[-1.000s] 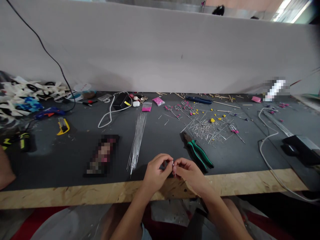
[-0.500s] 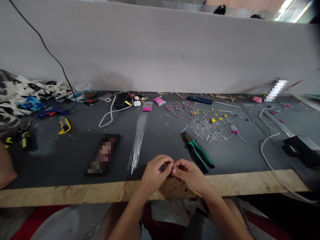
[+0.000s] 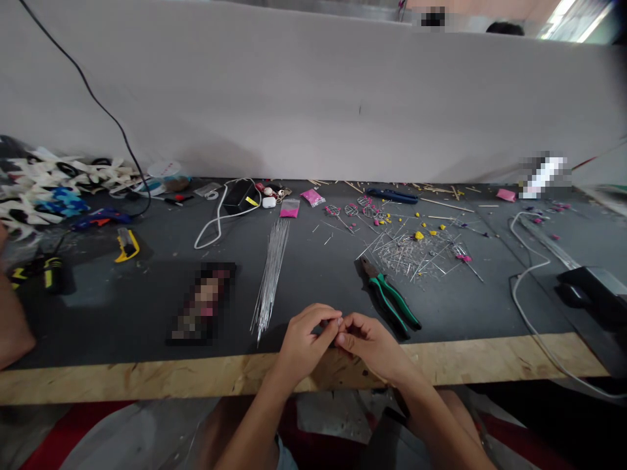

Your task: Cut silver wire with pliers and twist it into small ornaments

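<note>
My left hand (image 3: 304, 339) and my right hand (image 3: 372, 344) meet fingertip to fingertip over the front edge of the dark table (image 3: 147, 307). Together they pinch a small piece of thin wire (image 3: 339, 321), mostly hidden by the fingers. Just left of my hands lies a bundle of long straight wires (image 3: 271, 274). Green-handled pliers (image 3: 389, 297) lie just right of my hands.
A heap of cut wire bits with pink and yellow beads (image 3: 416, 251) sits behind the pliers. Further back are blue pliers (image 3: 390, 195), pink bags (image 3: 289, 208), a white cable (image 3: 215, 225) and a yellow utility knife (image 3: 126, 244). Another person's arm (image 3: 12, 323) shows at the left edge.
The short wire end that hung below my fingers a second ago is now hidden inside the pinch. My hands have stayed in place.
</note>
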### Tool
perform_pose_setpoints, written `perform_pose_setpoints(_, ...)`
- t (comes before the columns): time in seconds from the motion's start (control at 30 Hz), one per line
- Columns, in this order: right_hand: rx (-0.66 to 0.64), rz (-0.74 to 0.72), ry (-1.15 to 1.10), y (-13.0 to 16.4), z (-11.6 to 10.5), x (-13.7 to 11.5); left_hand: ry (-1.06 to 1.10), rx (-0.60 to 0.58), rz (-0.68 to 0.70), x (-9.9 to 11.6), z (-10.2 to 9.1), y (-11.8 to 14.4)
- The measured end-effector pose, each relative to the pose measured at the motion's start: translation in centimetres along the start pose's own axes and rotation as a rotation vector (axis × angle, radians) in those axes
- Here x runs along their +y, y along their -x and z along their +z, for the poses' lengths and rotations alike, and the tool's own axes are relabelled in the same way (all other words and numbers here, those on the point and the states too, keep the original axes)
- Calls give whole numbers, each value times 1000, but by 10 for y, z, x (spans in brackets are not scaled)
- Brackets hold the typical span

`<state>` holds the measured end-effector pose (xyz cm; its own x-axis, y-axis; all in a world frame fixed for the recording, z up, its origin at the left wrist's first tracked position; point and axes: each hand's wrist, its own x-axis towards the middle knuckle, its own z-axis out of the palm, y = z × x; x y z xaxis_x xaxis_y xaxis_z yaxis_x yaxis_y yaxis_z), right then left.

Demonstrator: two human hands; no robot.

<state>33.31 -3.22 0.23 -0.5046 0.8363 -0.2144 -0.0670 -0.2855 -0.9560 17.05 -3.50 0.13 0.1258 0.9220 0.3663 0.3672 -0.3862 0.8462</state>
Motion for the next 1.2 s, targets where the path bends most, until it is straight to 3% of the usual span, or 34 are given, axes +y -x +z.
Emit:
perform_pose_setpoints(0.43, -6, 7, 8, -1, 2, -3, 7, 14, -18, 0, 2, -1)
perform_pose_setpoints(0.63, 65, -22, -67, -2, 3, 3, -100, 3, -108, -2, 1, -3)
perform_pose_setpoints(0.83, 36, -155, 326, 0, 6, -10, -130, -20, -303, -9, -1, -4)
perform_pose_setpoints(0.93, 38, -217, 447, -1, 7, -13, -131, -88, -359, -11, -1, -4)
perform_pose_setpoints(1.03, 95, -213, 431, -5, 6, -10, -127, -144, -349, -9, 1, -3)
perform_pose_setpoints(1.2, 318, -132, 271, -18, -6, -4, -145, -197, -244, -4, 5, 3)
